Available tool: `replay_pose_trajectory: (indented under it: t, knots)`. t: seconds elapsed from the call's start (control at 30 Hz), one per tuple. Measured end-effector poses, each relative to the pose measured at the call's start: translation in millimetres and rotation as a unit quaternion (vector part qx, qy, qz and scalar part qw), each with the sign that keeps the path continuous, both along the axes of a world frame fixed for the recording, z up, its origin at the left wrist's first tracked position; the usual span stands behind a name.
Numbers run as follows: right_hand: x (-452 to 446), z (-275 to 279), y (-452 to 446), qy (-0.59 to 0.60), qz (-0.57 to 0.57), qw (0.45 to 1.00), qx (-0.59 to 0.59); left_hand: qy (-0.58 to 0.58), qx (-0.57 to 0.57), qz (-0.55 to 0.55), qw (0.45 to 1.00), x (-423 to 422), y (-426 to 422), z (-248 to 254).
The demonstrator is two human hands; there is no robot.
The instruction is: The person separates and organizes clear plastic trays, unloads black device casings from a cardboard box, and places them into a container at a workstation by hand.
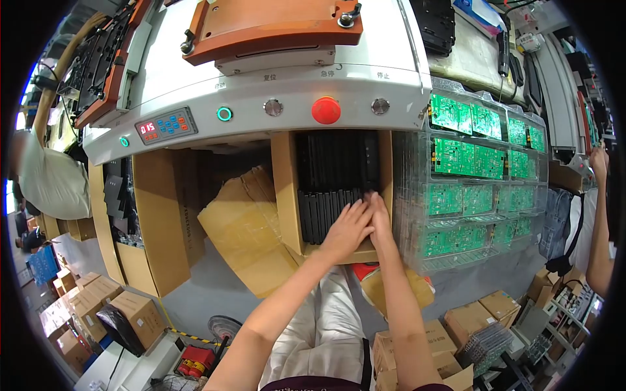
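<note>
Both hands reach into an open cardboard box [287, 202] packed with flat black plastic panels [316, 212] standing on edge in a row. My left hand [352, 225] lies over the row's right end, fingers stretched out and touching the panels' top edges. Beside it, against the box's right wall, is my right hand [379, 218]. Its fingers are stretched and point down into the box, partly covered by the left hand. Whether a panel lies under the fingertips is hidden. More black panels fill the far part of the box, in shadow.
Above the box is a machine front with a red stop button [326, 110] and an orange fixture [274, 29]. Clear trays of green circuit boards [463, 156] stand close at the right. Another cardboard box [160, 221] and a loose cardboard flap [244, 228] are at the left.
</note>
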State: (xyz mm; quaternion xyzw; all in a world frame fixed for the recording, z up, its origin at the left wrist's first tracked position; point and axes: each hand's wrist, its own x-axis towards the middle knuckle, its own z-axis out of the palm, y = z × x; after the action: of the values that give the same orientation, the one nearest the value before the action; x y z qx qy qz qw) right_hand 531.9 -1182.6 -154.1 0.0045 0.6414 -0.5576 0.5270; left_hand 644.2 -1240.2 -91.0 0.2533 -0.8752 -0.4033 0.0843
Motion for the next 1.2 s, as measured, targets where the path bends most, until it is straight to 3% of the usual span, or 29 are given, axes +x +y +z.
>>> replay_pose_trajectory:
  t: [0.07, 0.13, 0.27, 0.33, 0.37, 0.53, 0.57, 0.63, 0.67, 0.73, 0.83, 0.93, 0.97, 1.0, 1.07, 1.13, 1.2]
  knots:
    - [-2.0, 13.7, -17.1, -0.040, -0.088, 0.995, -0.011, 0.018, 0.038, 0.015, 0.999, 1.5, -8.2, -5.0]
    - [-4.4, 18.2, -32.6, -0.043, -0.100, 0.994, -0.015, -0.049, -0.093, -0.048, 0.993, 5.7, -10.1, -9.4]
    - [-8.4, 3.0, -62.9, -0.029, -0.158, 0.987, -0.013, -0.042, -0.070, -0.068, 0.994, 14.7, -8.1, -9.2]
    - [-5.9, 3.2, -72.3, -0.018, -0.211, 0.975, 0.068, -0.043, -0.073, -0.083, 0.993, 18.4, -7.8, -7.5]
    - [-4.2, 3.7, -76.1, -0.041, -0.262, 0.963, 0.055, -0.044, -0.076, -0.093, 0.992, 18.8, -8.6, -7.6]
    - [-1.0, -6.8, -76.3, -0.044, -0.267, 0.958, 0.092, -0.037, -0.064, -0.089, 0.993, 17.0, -9.6, -1.2]
    - [6.1, -13.1, -74.1, 0.115, -0.190, 0.971, 0.090, -0.031, -0.059, -0.083, 0.994, 17.1, -10.0, 0.2]
    - [22.6, 7.0, -76.5, 0.376, -0.042, 0.923, 0.069, -0.001, -0.019, -0.088, 0.996, 22.7, -11.6, -0.9]
    - [26.3, 16.2, -77.9, 0.410, 0.057, 0.908, 0.065, 0.029, 0.021, -0.094, 0.995, 26.1, -12.2, -1.4]
    - [32.8, 27.9, -83.7, 0.522, 0.192, 0.827, 0.077, 0.075, 0.035, -0.056, 0.995, 34.6, -15.1, 4.8]
    - [28.2, 22.9, -94.4, 0.551, 0.259, 0.780, 0.143, 0.111, -0.022, 0.077, 0.991, 51.1, -26.4, 10.4]
    - [36.6, 19.5, -95.3, 0.530, 0.209, 0.817, 0.087, 0.122, -0.029, 0.133, 0.983, 47.0, -46.2, 22.5]
    - [35.5, 14.4, -89.6, 0.598, 0.240, 0.756, 0.116, 0.112, -0.010, 0.140, 0.984, 38.1, -52.0, 24.6]
    - [27.4, 17.5, -86.6, 0.599, 0.239, 0.755, 0.119, 0.114, -0.008, 0.137, 0.984, 25.7, -60.1, 30.6]
    - [10.5, 28.3, -82.0, 0.463, 0.335, 0.814, 0.105, 0.064, -0.048, 0.036, 0.996, 0.3, -77.0, 41.3]
    - [16.1, 14.9, -78.2, 0.520, 0.295, 0.797, 0.085, 0.036, -0.060, -0.001, 0.998, -16.2, -89.6, 18.3]
    - [21.4, 3.4, -74.4, 0.516, 0.211, 0.830, 0.023, -0.030, -0.093, -0.049, 0.994, -24.7, -101.4, -5.1]
